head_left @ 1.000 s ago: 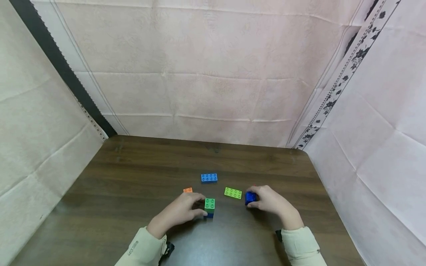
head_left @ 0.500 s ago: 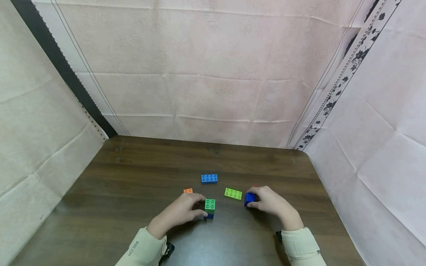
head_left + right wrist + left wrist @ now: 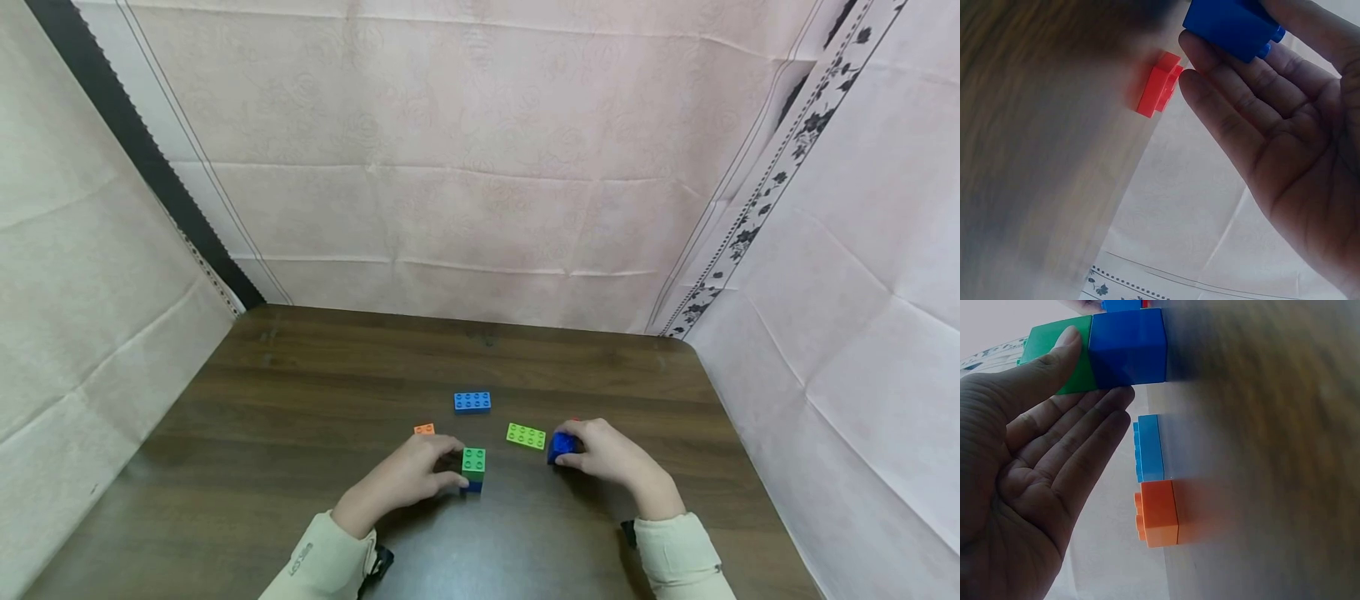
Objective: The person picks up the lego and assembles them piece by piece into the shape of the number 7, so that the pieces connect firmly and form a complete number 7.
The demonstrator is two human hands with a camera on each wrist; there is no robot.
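My left hand (image 3: pixel 412 473) pinches a green brick (image 3: pixel 473 463) between thumb and fingers. The green brick sits flush on a dark blue brick (image 3: pixel 1129 349), and the pair stands on the wooden table. To the right, my right hand (image 3: pixel 611 454) holds a blue brick (image 3: pixel 562 447) by its sides. That brick is slightly tilted, its studs toward the palm in the right wrist view. Just beyond the right fingertips lies a red brick (image 3: pixel 1161 86), mostly hidden by the hand in the head view. Behind the left fingers is an orange brick (image 3: pixel 1161 514), partly covered from above.
A lime green brick (image 3: pixel 526 436) lies between the two hands, a little farther back. Beyond it is a lighter blue brick (image 3: pixel 472 402). Pale cloth hangings (image 3: pixel 465 167) enclose the brown table (image 3: pixel 337 358) at the back and both sides.
The blue brick in my right hand has shifted slightly left and tilted a little. My left hand and the green and dark blue stack have stayed in place.
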